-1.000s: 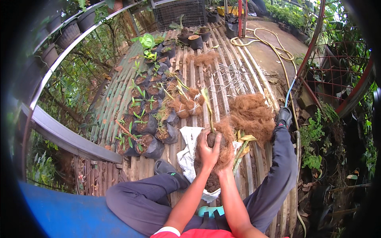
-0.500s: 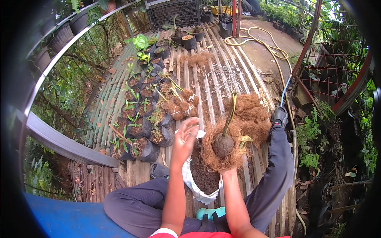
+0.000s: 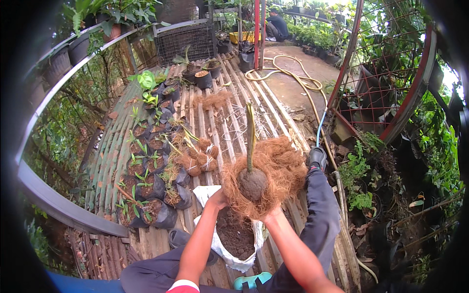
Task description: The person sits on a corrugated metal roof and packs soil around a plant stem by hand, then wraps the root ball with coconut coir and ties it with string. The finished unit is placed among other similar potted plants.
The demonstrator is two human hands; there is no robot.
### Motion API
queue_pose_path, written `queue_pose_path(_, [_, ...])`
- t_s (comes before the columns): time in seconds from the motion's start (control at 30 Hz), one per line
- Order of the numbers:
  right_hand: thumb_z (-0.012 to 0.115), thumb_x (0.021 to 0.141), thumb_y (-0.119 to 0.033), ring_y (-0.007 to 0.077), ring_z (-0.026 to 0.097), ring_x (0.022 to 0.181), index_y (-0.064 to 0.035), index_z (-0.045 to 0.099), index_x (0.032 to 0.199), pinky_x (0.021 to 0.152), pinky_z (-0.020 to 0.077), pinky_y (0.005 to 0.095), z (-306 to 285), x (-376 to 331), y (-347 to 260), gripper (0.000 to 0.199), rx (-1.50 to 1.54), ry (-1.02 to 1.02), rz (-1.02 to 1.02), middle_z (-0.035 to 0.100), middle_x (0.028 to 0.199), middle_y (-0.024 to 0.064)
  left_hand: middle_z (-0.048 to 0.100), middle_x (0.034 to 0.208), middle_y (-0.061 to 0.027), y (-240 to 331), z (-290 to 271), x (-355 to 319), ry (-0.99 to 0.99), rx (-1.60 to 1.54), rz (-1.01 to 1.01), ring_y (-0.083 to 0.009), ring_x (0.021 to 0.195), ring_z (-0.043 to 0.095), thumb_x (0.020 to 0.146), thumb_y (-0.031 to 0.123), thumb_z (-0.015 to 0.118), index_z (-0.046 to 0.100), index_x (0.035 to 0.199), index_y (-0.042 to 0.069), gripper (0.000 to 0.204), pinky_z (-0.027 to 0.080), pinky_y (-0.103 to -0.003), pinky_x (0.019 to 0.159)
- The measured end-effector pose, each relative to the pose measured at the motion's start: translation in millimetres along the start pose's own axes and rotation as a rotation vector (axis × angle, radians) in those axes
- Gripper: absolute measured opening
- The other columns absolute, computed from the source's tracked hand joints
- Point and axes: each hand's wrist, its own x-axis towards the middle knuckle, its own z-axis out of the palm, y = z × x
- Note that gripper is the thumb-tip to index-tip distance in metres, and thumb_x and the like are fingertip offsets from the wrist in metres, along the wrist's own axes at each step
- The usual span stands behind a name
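Note:
A ball of dark soil with an upright green plant stem rests on a spread pad of brown coconut fibre. From below, my right hand supports the pad, its fingers hidden under the fibre. My left hand grips the pad's left edge, with the fingertips mostly covered. Beneath both hands stands an open white sack holding loose dark soil. More coconut fibre is heaped just behind the pad.
Several seedlings in black bags stand in rows at left. Near them lie fibre-wrapped balls tied with string. White strings lie on the slatted platform. A hose runs along the right; a person is far back.
My left hand has come down from raised, open fingers to the pad's left edge. Pad and soil ball have shifted slightly, and the whole view has moved with my head.

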Motion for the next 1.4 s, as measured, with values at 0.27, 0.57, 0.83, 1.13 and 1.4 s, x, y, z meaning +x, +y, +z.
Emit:
queue_pose_path(0.27, [0.049,0.09,-0.058,0.0364,0.061,0.109,-0.0096,0.049,0.135,0.082,0.0531,0.0616,20,15,2,0.066,-0.268,0.017,0.213,0.056,0.132,0.0151,0.061,0.096,-0.0034,-6,47,-25,0.282,-0.091,0.285,-0.0159,0.093,0.06,0.063,0.06,0.081,0.055,0.115,0.008,0.078,0.051,-0.034,0.079])
queue_pose_path(0.57, [0.043,0.098,-0.044,0.0283,0.06,0.113,-0.0059,0.052,0.131,0.098,0.0489,0.0459,-24,23,12,0.051,-0.44,0.295,0.0,0.058,0.13,0.012,0.052,0.109,-0.0076,-3,58,-23,0.377,0.127,0.273,-0.0208,0.104,0.053,0.067,0.06,0.08,0.043,0.126,-0.001,0.093,0.044,-0.034,0.093])
queue_pose_path(0.83, [0.041,0.099,-0.049,0.0303,0.052,0.123,-0.0103,0.047,0.137,0.103,0.0426,0.0514,-30,29,16,0.055,-0.492,0.548,-0.108,0.051,0.138,0.0111,0.04,0.143,-0.0163,-21,47,-8,0.444,-0.316,0.189,-0.0284,0.128,0.044,0.082,0.056,0.066,0.032,0.146,0.004,0.089,0.038,-0.044,0.106])
queue_pose_path(1.13, [0.033,0.091,-0.071,0.0301,0.025,0.142,-0.0129,0.017,0.153,0.113,0.0252,0.052,-10,28,19,0.086,-0.842,0.345,-0.13,0.023,0.156,0.0111,0.057,0.127,-0.012,-5,48,0,0.302,-0.69,0.353,-0.0311,0.115,0.055,0.097,0.053,0.042,0.051,0.13,0.008,0.056,0.044,-0.049,0.099])
queue_pose_path(1.4, [0.026,0.074,-0.09,0.0292,0.017,0.146,-0.0136,0.013,0.154,0.114,0.0188,0.0551,-15,25,26,0.112,-1.3,0.076,-0.225,0.014,0.159,0.0084,0.064,0.115,-0.0113,34,60,-18,0.211,-0.785,0.458,-0.0296,0.106,0.061,0.097,0.052,0.04,0.058,0.118,0.007,0.053,0.048,-0.047,0.095])
